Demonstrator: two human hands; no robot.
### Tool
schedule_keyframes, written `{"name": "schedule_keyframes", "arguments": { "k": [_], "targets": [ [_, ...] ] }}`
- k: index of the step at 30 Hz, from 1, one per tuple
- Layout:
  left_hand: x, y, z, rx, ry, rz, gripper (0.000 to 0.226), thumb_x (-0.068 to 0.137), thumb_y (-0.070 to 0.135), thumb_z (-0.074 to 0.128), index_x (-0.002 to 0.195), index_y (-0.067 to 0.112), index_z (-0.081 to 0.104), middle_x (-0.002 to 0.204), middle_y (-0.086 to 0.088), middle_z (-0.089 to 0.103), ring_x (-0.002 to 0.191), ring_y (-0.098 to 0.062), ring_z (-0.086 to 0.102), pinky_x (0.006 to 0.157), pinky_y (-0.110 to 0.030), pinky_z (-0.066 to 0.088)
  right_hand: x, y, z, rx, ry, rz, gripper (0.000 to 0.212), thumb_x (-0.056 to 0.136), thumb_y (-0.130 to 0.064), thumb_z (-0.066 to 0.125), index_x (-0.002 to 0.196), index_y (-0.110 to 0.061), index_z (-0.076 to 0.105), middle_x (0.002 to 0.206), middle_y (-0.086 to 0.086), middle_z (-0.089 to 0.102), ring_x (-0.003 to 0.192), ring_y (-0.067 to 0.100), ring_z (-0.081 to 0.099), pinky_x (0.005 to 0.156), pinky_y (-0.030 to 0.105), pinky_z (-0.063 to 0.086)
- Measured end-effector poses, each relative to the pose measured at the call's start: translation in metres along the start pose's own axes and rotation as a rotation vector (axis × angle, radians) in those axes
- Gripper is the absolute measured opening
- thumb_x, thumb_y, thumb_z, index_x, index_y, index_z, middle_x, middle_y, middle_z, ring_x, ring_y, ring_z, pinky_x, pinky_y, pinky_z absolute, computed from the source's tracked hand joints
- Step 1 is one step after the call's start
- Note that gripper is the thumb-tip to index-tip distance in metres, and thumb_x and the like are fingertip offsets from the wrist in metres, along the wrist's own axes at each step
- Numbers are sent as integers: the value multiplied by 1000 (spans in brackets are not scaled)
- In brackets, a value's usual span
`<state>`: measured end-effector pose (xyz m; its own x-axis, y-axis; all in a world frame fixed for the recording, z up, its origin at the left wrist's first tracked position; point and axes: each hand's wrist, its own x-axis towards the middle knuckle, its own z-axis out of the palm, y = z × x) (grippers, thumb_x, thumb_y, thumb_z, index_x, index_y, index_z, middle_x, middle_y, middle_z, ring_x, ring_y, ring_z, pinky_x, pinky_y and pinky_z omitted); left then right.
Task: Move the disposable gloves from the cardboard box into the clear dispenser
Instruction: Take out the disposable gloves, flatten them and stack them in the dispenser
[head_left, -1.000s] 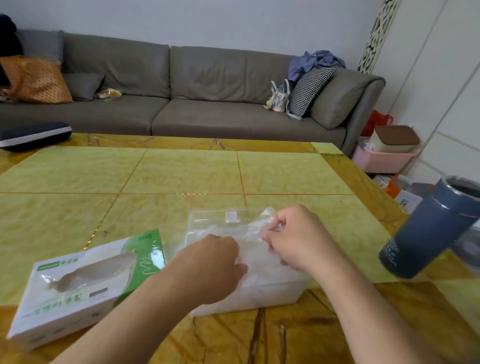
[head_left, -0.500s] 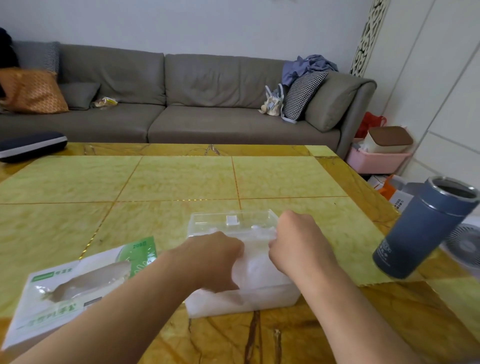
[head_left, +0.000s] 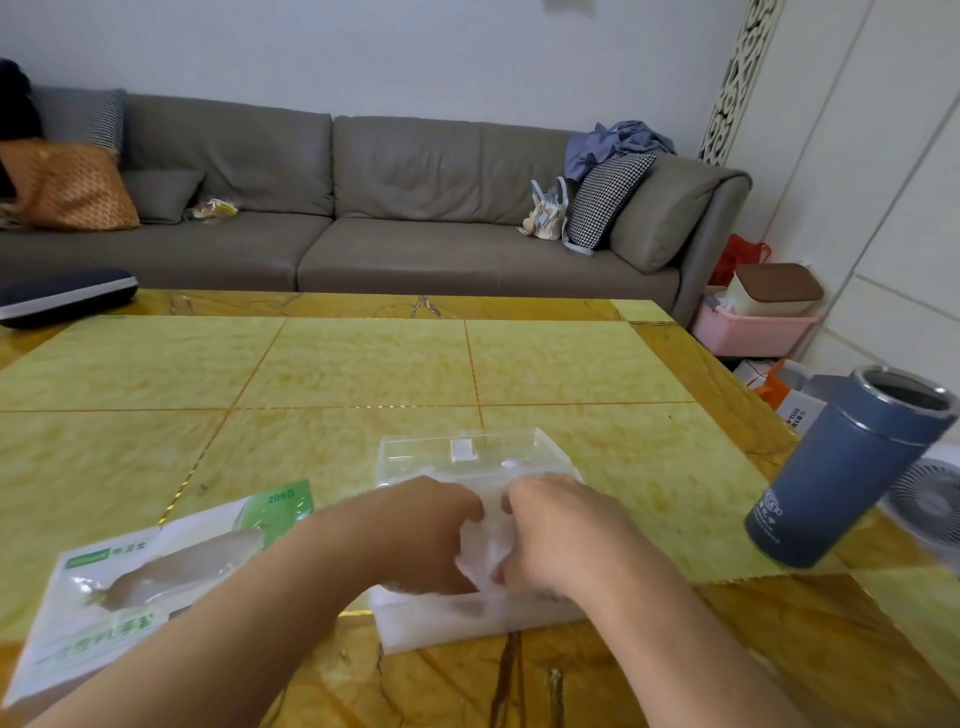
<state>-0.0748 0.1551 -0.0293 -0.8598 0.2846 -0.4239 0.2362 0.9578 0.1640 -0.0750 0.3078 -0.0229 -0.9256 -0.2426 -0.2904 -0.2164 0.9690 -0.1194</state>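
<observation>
Here, head view: the only view; it looks down over both forearms to the desk (head_left: 363, 364).
Left hand (head_left: 415, 535): back of the hand up, fingers curled down and inward into the white mass at the top of the clear dispenser (head_left: 470, 457). The fingertips are hidden, so how tightly it grips the disposable gloves (head_left: 480, 556) cannot be told for sure, though the curl closes on them.
Right hand (head_left: 563, 535): also knuckles up, fingers curled under and bunched against the same white material, just beside the left hand; a crumpled white fold shows in the narrow gap between the two hands.
Hands together: nearly touching, both on the glove wad over the middle of the dispenser, neither spread flat.
Disposable gloves: a white, crinkled mass filling the dispenser; its lower part shows through the near wall under the wrists.
Clear dispenser: stands on the desk in front of the person, far end bare, with a small clear tab on top; near end covered by the hands.
Cardboard box (head_left: 156, 577): white and green, lying flat on the desk to the left of the dispenser, near it but apart; the left forearm crosses its near corner. An oval opening in its top shows a dull greyish inside.
Blue tumbler (head_left: 841, 473): on the desk's right edge, well apart from the hands, lid off.
Dark case (head_left: 62, 296): at the desk's far left corner.
Sofa (head_left: 363, 208): grey, beyond the desk, with cushions and clothes on it.
</observation>
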Motion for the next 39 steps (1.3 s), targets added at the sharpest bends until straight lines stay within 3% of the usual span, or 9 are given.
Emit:
{"name": "schedule_keyframes", "arguments": {
  "k": [5, 8, 12, 15, 20, 26, 30, 32, 39],
  "targets": [
    [-6, 15, -6, 141, -33, -134, 42, 90, 18, 75, 129, 16, 59, 113, 1, 66, 94, -20, 65, 68, -27, 53, 22, -1, 3, -78, -199, 69, 27, 81, -34, 82, 84, -21, 59, 92, 0, 56, 64, 15, 50, 57, 29, 39],
    [-3, 27, -2, 208, -98, -171, 40, 96, 8, 64, 134, 12, 55, 119, -4, 63, 106, -24, 64, 80, -30, 50, 40, -2, 10, -112, -323, 87, 34, 84, -43, 80, 103, -22, 63, 121, 3, 55, 70, 17, 49, 75, 32, 48],
    [3, 24, -1, 266, -126, -164, 64, 98, 8, 61, 154, 10, 31, 135, -8, 59, 120, -29, 62, 84, -33, 48, 53, -2, 15, -120, -417, 70, 36, 88, -42, 76, 117, -22, 71, 113, 2, 69, 81, 23, 65, 73, 33, 54],
    [2, 14, -1, 275, -116, -145, 70, 97, 7, 62, 156, 12, 24, 136, -9, 58, 121, -30, 60, 82, -33, 46, 58, -5, 16, -71, -490, 69, 40, 89, -41, 75, 123, -19, 71, 118, 4, 70, 103, 31, 69, 97, 43, 57],
    [-7, -4, -4, 178, -88, -86, 54, 93, 12, 64, 143, 24, 46, 123, 1, 61, 99, -20, 59, 76, -31, 50, 52, -12, 13, -83, -466, 63, 26, 95, -33, 71, 85, -12, 62, 87, 3, 61, 91, 27, 63, 86, 38, 53],
    [-20, 15, -3, 181, 180, -71, 36, 90, 3, 66, 123, 18, 61, 117, -2, 58, 103, -21, 63, 84, -33, 56, 53, -16, 19, -12, -481, 34, 19, 92, -27, 63, 96, -11, 71, 93, 4, 68, 86, 27, 65, 86, 37, 52],
    [-14, 27, 2, 97, 83, -167, 23, 92, -2, 53, 78, 16, 49, 80, 0, 51, 65, -14, 50, 57, -26, 41, 47, -16, 15, -35, -440, 57, 19, 97, -35, 58, 98, -17, 65, 89, 3, 57, 81, 25, 51, 77, 36, 44],
    [-5, 22, 3, 99, -9, -213, 26, 95, 3, 53, 74, 17, 46, 73, 1, 48, 61, -12, 45, 58, -25, 39, 45, -14, 14, -65, -448, 86, 22, 99, -37, 64, 102, -15, 63, 88, 3, 56, 84, 25, 52, 78, 35, 44],
    [0, 21, 3, 42, -137, -203, 30, 104, 7, 44, 126, 6, 64, 89, -2, 52, 93, -21, 52, 80, -31, 42, 33, -10, 7, -96, -385, 53, 35, 98, -27, 66, 130, -13, 65, 104, 5, 62, 94, 28, 59, 92, 40, 54]
  ]
}}
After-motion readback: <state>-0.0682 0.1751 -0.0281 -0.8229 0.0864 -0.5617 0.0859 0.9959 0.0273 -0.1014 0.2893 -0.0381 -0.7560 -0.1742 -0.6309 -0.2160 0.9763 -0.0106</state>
